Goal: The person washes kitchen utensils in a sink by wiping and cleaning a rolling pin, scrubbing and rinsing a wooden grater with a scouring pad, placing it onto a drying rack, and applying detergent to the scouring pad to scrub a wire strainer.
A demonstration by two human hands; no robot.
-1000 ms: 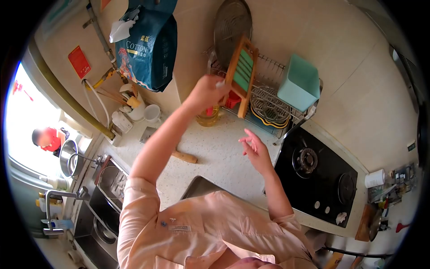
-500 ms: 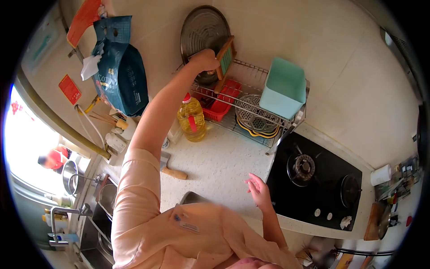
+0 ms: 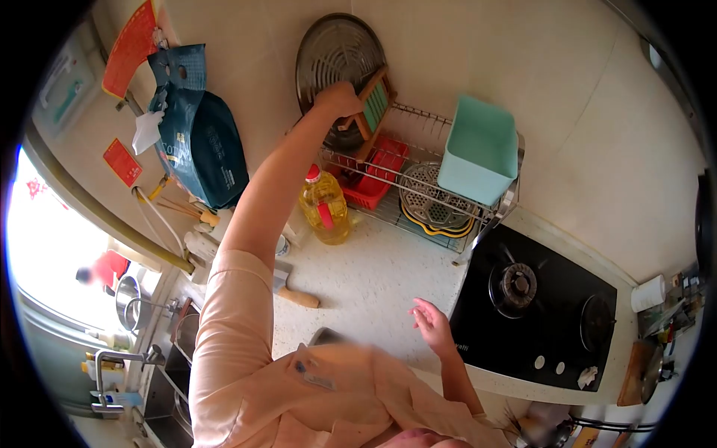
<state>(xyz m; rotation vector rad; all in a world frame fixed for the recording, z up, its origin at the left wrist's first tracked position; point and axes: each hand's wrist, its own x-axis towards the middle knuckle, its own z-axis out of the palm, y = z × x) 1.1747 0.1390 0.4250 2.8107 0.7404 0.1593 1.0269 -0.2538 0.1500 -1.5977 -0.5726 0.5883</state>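
Note:
My left hand [image 3: 338,101] reaches up to the rack's top tier, its fingers curled and mostly hidden. What it holds there I cannot tell. Directly beside it leans a wooden-framed board with a green slatted panel [image 3: 376,109]. A large round metal disc with ring-shaped slots [image 3: 336,52] stands against the wall behind the hand. My right hand [image 3: 431,322] is over the counter near the stove's left edge, open, with fingers stretched out and holding nothing. Below my left forearm stand an oil bottle with a red cap [image 3: 326,205] and a knife with a wooden handle [image 3: 299,298].
On the wire rack [image 3: 418,112] are a mint-green bin [image 3: 478,175], a red basket [image 3: 370,193] and perforated metal steamer plates [image 3: 435,196]. A black gas stove [image 3: 523,351] is at right. A blue bag [image 3: 205,142] hangs at left, above the sink side with its faucet [image 3: 112,356].
The whole view has shifted slightly. My left hand has moved a little relative to the slatted board, still at the top tier. The right hand stays over the counter.

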